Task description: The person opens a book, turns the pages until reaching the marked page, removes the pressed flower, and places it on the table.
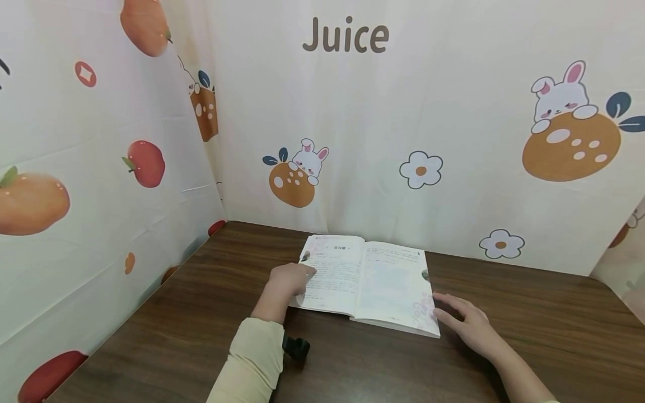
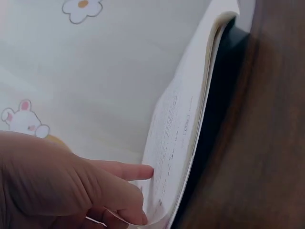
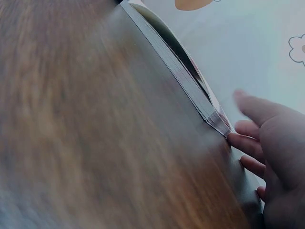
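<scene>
An open book (image 1: pixel 388 280) with printed pages lies on the table, its left page (image 1: pixel 332 274) full of text. My left hand (image 1: pixel 291 280) is at the book's left edge. In the left wrist view, the left hand (image 2: pixel 71 186) holds that edge, with one finger stretched over the page (image 2: pixel 174 129) and others curled at the rim, partly hidden. At the right edge is my right hand (image 1: pixel 468 322), fingers spread and relaxed. The right wrist view has the right hand (image 3: pixel 281 148) with fingertips by the corner of the book (image 3: pixel 176 67), the thumb raised above it.
The dark wooden table (image 1: pixel 221 280) extends on both sides of the book. Behind it hangs a pale curtain (image 1: pixel 373 112) printed with fruit, rabbits and flowers, and another covers the left side. A black device (image 1: pixel 296 347) is strapped at the left wrist.
</scene>
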`<action>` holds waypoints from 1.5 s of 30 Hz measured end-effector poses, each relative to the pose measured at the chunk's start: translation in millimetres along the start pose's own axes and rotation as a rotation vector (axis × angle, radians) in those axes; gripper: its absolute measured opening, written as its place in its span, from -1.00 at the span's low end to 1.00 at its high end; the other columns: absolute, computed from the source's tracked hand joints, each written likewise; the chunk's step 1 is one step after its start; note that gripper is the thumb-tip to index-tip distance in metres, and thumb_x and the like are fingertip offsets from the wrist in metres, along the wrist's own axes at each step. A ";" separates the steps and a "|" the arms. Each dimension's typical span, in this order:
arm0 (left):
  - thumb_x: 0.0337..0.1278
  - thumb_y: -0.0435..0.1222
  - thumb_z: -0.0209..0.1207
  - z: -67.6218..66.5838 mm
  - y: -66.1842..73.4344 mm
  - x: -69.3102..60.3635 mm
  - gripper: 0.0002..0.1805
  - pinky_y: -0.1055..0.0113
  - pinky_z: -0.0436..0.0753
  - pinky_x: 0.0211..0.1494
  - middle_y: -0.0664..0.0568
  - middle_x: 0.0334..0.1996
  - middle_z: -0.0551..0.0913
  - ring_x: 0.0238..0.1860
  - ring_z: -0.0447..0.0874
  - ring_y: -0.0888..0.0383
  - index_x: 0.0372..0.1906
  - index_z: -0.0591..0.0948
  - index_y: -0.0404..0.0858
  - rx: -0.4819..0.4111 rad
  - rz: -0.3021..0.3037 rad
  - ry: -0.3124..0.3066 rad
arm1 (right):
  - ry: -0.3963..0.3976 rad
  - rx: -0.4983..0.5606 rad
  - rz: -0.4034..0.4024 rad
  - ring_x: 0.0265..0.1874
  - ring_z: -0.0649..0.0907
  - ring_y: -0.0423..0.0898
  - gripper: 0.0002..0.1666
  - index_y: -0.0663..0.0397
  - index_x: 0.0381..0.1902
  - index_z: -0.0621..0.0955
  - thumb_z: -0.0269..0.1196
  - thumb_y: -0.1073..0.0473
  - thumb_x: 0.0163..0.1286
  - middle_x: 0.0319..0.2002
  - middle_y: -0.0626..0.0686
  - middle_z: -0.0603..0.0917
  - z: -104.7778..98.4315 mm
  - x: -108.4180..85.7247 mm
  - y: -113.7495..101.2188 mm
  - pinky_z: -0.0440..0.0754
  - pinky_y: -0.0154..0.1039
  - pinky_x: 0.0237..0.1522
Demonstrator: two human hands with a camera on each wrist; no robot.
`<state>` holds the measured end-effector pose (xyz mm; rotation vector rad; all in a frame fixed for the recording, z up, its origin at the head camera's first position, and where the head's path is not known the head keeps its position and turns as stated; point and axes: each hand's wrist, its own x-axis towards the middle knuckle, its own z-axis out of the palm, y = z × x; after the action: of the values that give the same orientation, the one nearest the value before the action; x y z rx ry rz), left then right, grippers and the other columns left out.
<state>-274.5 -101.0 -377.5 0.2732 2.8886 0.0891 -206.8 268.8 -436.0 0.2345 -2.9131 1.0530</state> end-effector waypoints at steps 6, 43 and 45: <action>0.07 -0.33 0.12 7.0 13.7 5.1 -0.60 0.08 0.49 -0.19 -0.14 0.05 0.52 -0.07 0.47 -0.04 0.08 0.57 -0.10 0.027 0.005 0.136 | -0.010 -0.002 0.002 0.21 0.19 0.41 -0.34 0.02 0.20 0.48 0.17 -0.22 0.25 0.24 0.41 0.29 -0.4 0.8 2.1 0.05 0.46 -0.02; -0.26 0.40 0.13 36.1 95.0 -6.1 -0.19 0.24 0.47 -0.14 -0.10 0.07 0.41 -0.09 0.35 0.08 0.25 0.40 0.26 0.074 0.341 0.105 | 0.000 0.000 -0.058 0.25 0.18 0.33 -0.33 0.00 0.17 0.50 0.28 -0.18 0.15 0.22 0.30 0.39 0.0 0.6 4.0 -0.09 0.42 0.03; -0.26 0.39 0.14 35.9 95.4 -7.1 -0.19 0.25 0.47 -0.16 -0.10 0.06 0.42 -0.11 0.35 0.09 0.25 0.41 0.25 0.067 0.343 0.105 | -0.001 -0.001 -0.071 0.25 0.20 0.32 -0.34 0.00 0.14 0.52 0.30 -0.17 0.13 0.20 0.25 0.42 0.0 0.3 4.5 -0.08 0.42 0.02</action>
<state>-242.1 -7.5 -402.8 0.7974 2.9191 0.0670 -207.8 272.2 -438.9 0.3364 -2.8827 1.0415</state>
